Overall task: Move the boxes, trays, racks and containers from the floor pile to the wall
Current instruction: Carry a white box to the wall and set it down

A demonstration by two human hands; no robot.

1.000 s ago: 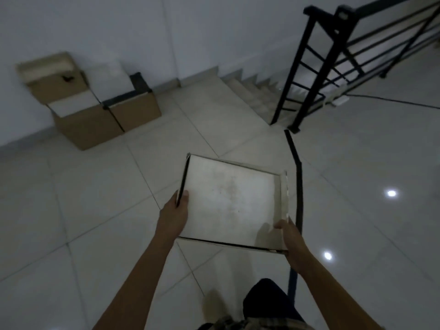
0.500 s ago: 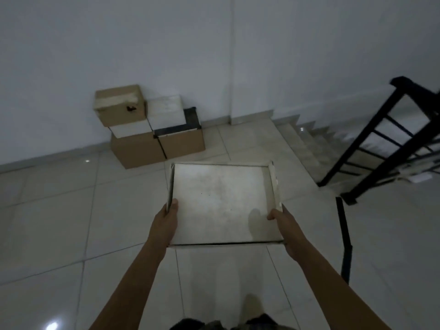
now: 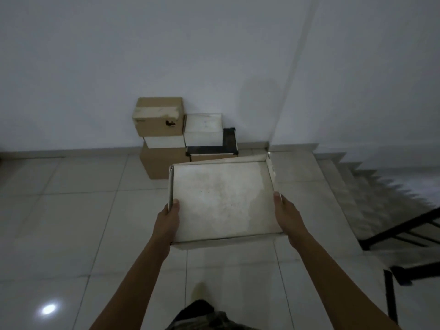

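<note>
I carry a shallow white tray (image 3: 221, 198) flat in front of me, above the tiled floor. My left hand (image 3: 167, 221) grips its left rim with the thumb over the edge. My right hand (image 3: 287, 217) grips the right rim the same way. Ahead, against the white wall, stands a stack of boxes: a brown cardboard box (image 3: 158, 116) on top at the left, a white box (image 3: 203, 126) beside it, a black tray (image 3: 214, 148) under that, and a larger brown box (image 3: 162, 163) at the bottom. The held tray hides the stack's lower right part.
A staircase (image 3: 371, 186) descends at the right, just past the wall corner. A black metal railing (image 3: 404, 232) runs along its near side at the lower right. Pale floor tiles (image 3: 78, 210) stretch to the left of the stack.
My view has swung left and moved closer to the wall. The box stack now sits straight ahead and larger. The stairs and railing have slid to the right edge. Both hands hold the tray as before.
</note>
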